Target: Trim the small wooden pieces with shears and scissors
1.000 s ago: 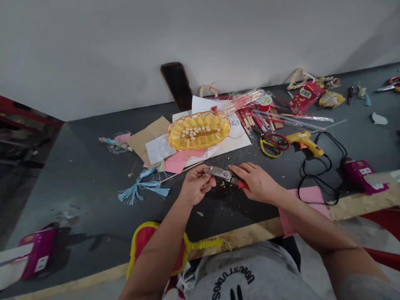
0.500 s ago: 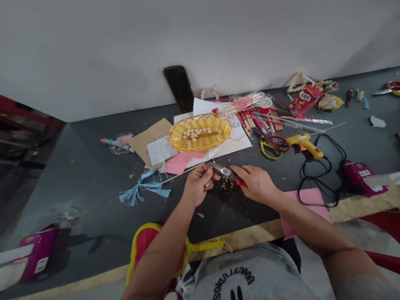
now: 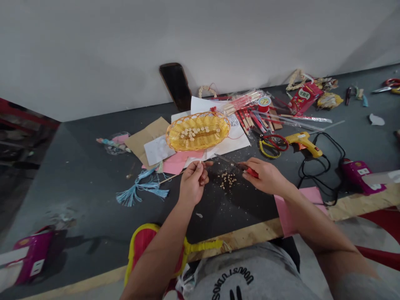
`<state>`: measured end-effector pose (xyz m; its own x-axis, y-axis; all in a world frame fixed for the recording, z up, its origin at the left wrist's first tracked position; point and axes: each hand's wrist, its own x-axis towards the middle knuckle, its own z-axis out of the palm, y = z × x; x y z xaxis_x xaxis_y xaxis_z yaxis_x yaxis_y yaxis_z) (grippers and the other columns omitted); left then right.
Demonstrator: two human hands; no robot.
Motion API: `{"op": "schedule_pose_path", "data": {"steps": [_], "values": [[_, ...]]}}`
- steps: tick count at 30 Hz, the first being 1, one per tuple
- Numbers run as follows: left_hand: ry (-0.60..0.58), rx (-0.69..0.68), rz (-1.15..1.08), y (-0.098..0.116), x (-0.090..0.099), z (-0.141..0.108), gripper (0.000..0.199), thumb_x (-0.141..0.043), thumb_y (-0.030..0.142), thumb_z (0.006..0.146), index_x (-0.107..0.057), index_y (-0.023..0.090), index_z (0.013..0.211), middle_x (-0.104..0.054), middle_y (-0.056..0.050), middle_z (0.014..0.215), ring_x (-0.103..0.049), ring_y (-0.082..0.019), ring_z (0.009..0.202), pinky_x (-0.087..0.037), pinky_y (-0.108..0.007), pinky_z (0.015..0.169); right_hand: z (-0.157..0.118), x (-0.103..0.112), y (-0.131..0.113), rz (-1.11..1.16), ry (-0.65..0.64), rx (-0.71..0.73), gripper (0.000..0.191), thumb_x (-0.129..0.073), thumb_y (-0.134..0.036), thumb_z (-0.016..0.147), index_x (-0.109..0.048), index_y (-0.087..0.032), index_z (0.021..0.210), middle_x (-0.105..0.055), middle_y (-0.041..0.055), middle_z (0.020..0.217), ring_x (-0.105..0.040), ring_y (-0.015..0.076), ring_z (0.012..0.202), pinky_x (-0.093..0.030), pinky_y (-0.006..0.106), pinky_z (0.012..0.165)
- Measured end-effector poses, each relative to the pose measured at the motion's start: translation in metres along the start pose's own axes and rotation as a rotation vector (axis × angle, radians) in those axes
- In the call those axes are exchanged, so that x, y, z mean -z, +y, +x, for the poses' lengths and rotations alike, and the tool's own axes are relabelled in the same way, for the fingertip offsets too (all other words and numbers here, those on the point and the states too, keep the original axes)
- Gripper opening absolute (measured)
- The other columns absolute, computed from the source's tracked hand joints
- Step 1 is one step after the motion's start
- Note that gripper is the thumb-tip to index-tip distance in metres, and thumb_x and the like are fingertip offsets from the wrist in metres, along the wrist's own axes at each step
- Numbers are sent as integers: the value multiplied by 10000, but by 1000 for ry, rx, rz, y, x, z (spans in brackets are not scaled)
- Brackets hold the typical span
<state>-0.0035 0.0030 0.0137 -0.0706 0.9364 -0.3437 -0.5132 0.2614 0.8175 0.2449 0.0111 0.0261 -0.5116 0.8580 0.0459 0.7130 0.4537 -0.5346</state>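
My left hand (image 3: 193,183) is closed in a pinch on a thin wooden stick (image 3: 171,178), whose far end lies by a light-blue tassel (image 3: 137,192). The fingers hide the stick's near end. My right hand (image 3: 267,176) grips red-handled pruning shears (image 3: 251,171), their dark, narrow blades pointing left, apart from the left fingertips. Small pale cut bits (image 3: 228,180) are scattered on the dark table below the shears. Behind the hands, a yellow woven basket (image 3: 198,143) contains similar pale pieces and stands on white paper.
Right of the basket are red-and-yellow scissors (image 3: 272,145), a yellow glue gun (image 3: 303,143) with a black cord, and a thread spool (image 3: 264,104). A phone (image 3: 176,85) leans on the wall. Purple boxes (image 3: 34,256) sit at both sides; pink paper (image 3: 284,216) overhangs the front edge.
My right hand has drawn the shears back to the right, away from my left fingers. My left hand has shifted slightly left, and more pale bits are exposed on the table.
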Motion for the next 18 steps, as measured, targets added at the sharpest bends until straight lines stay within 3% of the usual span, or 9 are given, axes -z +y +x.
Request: {"op": "schedule_pose_path", "data": {"steps": [3,8,18], "values": [[11,-13,10,-1,1,1,357,-864,353,645,-595,147,756,-708,-51,829,-390,-25,498,-266,-127,424,0,2,4,-222,45,-105,341,-534,-270,940,-632,-213,1261,-676,79,1143,-647,211,986,-489,287,754],[51,-43,13,-3,2,3,374,-888,365,599,-624,144,746,-685,-32,764,-382,-23,486,-266,-127,418,-1,10,5,-470,-15,-174,267,-567,-292,929,-677,-264,1171,-689,49,1091,-629,217,970,-439,285,669],[87,-92,-6,-2,1,4,381,-897,371,586,-625,145,728,-660,-20,720,-387,-30,491,-274,-130,416,0,12,0,-424,-108,-23,295,-524,-298,971,-659,-313,1233,-682,43,1043,-604,200,938,-419,285,697]]}}
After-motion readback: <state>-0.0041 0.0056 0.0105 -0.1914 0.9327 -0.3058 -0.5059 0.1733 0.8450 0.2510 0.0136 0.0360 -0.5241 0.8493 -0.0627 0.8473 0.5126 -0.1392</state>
